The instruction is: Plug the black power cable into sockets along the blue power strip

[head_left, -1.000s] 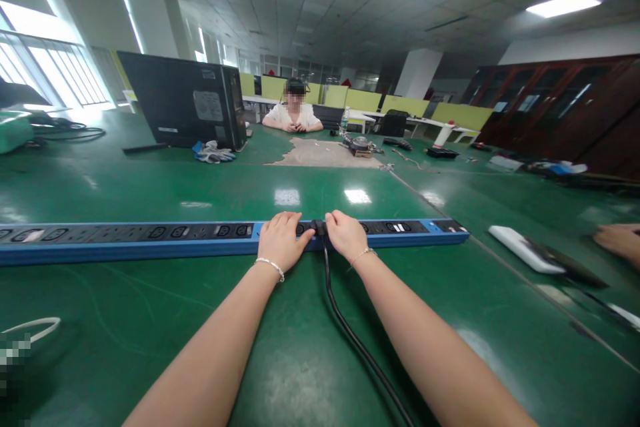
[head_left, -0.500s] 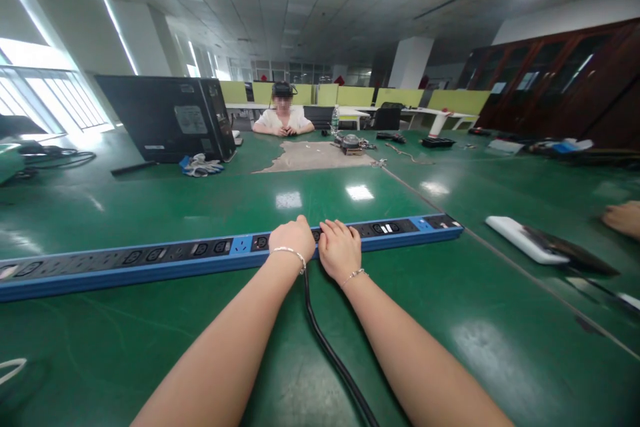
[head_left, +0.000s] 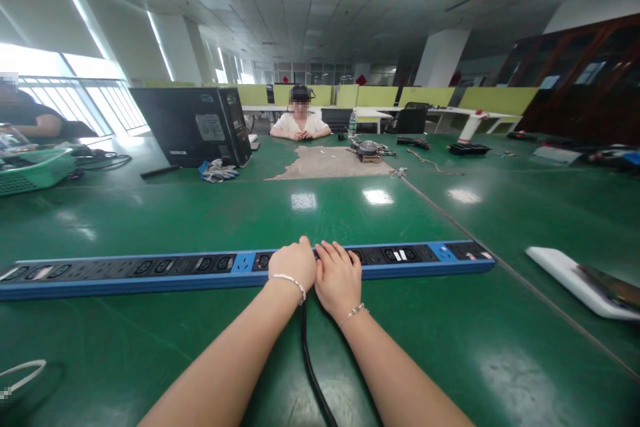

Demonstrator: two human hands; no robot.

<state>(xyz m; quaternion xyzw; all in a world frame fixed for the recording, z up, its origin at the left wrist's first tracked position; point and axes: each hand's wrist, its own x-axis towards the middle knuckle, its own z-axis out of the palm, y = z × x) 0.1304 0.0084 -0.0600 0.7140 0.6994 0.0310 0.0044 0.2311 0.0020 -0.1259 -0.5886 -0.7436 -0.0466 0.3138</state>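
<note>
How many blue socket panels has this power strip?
2: one panel near the right end of the strip, one left of the left hand, which, like the right hand, may hide more.

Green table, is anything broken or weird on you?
Yes: the green table has a big pale patch with jagged edges, in front of the person in white. It looks odd because the green covering seems torn or worn away there.

Bare forearms, bare hands. Left hand [head_left: 294, 265]: pale silver-coloured bracelet [head_left: 289, 278] at wrist, shiny, twisted or beaded look, links too small to tell. Right hand [head_left: 340, 278]: thinner silver-coloured chain bracelet [head_left: 354, 312], small bead-like bits, fine loose end at wrist's right side.
</note>
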